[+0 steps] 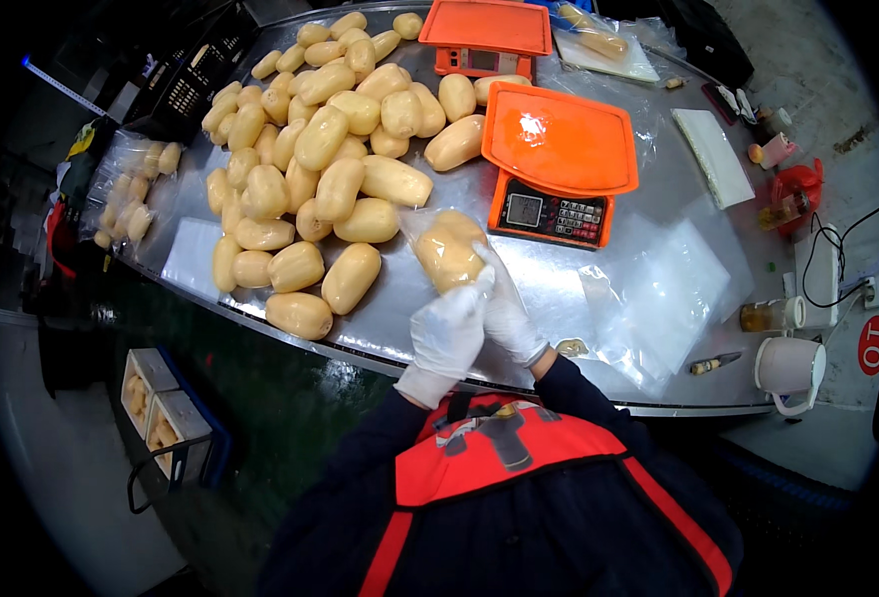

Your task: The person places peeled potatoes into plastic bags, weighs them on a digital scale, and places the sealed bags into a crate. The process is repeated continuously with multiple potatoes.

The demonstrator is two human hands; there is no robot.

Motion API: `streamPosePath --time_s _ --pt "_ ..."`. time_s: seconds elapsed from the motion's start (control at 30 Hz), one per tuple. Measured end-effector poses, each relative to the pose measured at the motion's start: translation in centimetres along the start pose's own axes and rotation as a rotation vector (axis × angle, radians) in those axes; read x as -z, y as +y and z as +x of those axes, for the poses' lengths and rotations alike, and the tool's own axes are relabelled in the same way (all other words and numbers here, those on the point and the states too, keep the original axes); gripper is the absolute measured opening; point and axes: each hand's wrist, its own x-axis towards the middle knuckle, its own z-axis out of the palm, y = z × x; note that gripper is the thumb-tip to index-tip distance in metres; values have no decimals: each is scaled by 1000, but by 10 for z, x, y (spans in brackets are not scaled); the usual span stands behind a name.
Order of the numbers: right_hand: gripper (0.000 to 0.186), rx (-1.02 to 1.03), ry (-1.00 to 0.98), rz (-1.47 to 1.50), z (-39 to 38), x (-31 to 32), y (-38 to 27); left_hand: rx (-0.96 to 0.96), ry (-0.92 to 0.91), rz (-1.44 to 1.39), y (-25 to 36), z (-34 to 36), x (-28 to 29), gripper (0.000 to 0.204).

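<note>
A clear plastic bag with pale, peeled root pieces inside stands in front of me, in the middle of the steel table. My left hand, in a white glove, is closed at the bag's near end, its fingertips partly hidden. My gloved right hand grips the bag's right side, just beside my left. A big pile of similar oblong pale roots covers the table to the left. An orange scale sits beyond the bag to the right, with another orange scale farther back.
Flat clear bags, a small knife, a white mug and a jar lie right. A black crate and packed roots are far left. Crates stand below the table's front edge.
</note>
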Motion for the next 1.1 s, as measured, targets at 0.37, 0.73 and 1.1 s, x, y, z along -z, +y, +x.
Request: streamPosePath --time_s 0.37,0.73,1.1 --pt "62 -171 -16 274 -6 -22 -29 76 -110 74 -2 -18 5 26" --pt "88 -145 -218 353 7 -20 -6 203 -244 -61 -8 -17 11 26" --pt "97 -227 -143 328 -15 -7 6 1074 -143 -1142 -91 25 30 72"
